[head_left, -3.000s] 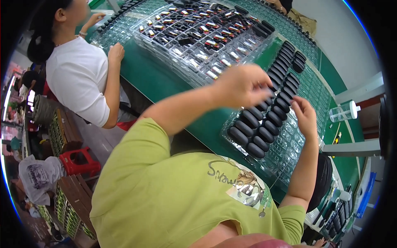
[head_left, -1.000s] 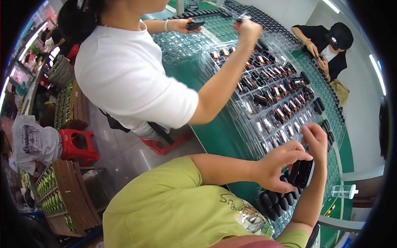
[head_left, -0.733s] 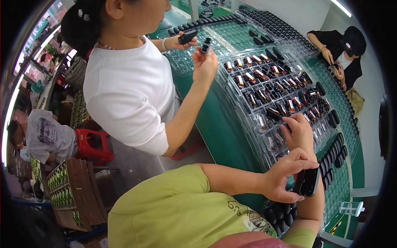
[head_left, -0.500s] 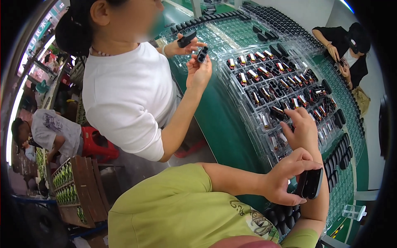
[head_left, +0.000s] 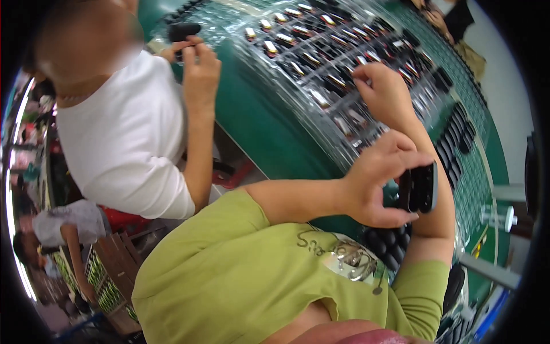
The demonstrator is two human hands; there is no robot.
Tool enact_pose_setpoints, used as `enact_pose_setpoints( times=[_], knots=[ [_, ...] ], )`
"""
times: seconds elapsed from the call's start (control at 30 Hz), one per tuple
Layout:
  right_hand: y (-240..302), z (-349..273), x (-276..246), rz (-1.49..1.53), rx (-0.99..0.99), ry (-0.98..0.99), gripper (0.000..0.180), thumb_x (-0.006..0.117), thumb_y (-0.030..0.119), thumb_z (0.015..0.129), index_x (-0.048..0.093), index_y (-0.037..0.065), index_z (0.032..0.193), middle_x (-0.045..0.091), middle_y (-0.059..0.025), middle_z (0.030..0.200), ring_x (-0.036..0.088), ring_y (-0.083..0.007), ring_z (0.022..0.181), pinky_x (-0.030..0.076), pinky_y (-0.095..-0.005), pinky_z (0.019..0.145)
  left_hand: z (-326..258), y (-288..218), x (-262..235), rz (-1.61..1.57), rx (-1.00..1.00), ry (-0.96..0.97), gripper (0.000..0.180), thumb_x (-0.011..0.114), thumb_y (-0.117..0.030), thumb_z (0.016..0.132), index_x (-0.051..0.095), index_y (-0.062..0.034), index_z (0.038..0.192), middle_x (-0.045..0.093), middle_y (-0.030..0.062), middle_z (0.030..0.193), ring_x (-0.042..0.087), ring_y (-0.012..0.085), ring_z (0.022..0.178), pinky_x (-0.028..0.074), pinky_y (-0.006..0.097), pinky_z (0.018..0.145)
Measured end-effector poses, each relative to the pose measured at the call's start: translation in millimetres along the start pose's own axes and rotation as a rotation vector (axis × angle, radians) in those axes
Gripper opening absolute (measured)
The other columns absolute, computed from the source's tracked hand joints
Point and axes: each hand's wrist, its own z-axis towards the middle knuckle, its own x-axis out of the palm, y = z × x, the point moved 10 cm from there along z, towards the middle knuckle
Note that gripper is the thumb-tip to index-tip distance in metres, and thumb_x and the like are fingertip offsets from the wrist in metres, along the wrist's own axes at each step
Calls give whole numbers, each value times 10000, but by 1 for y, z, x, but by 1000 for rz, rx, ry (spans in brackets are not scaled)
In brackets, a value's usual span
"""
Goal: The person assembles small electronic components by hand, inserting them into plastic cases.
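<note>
My left hand holds a small black earbud-type case between thumb and fingers, with its two halves parted, in front of my right forearm. My right hand reaches over a clear plastic tray. Thumb and forefinger are drawn together at the parts in it; whatever they grip is blurred and partly hidden. In the tray's pockets sit several black case parts with silver cells and bits of red. Below my left hand lies a pile of black shells.
To the left, a co-worker in a white shirt handles black case pieces. Rows of black shells line the right of the green table. A clear plastic container stands near its right edge.
The whole view has shifted, so the table and co-worker appear farther left and higher. My right thumb and forefinger, apart before, have come together over the tray. My left hand keeps the case.
</note>
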Motion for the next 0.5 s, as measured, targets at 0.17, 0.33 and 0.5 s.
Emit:
enact_pose_setpoints(
  times=[0.17,0.33,0.5],
  knots=[
    [9,8,9,-16,-11,119,171,702,127,841,732,29,978,718,-117,889,698,-248,808,548,-346,741,-1,3,4,-54,29,-19,782,860,-221,622,581,-53,1333,505,124,1141,550,212,916,501,312,732],
    [29,19,38,-345,-49,290,176,683,193,767,726,52,863,705,-126,860,683,-326,812,540,-431,724,-3,-4,-1,-7,87,-49,793,874,-215,612,589,-9,1324,511,114,1149,552,199,959,501,279,744],
    [36,32,36,-381,-63,271,158,682,186,677,741,72,768,701,-170,783,681,-368,768,543,-460,708,-3,-19,-17,58,166,-134,778,877,-213,612,595,8,1303,525,127,1149,552,204,964,488,276,756]
  ],
)
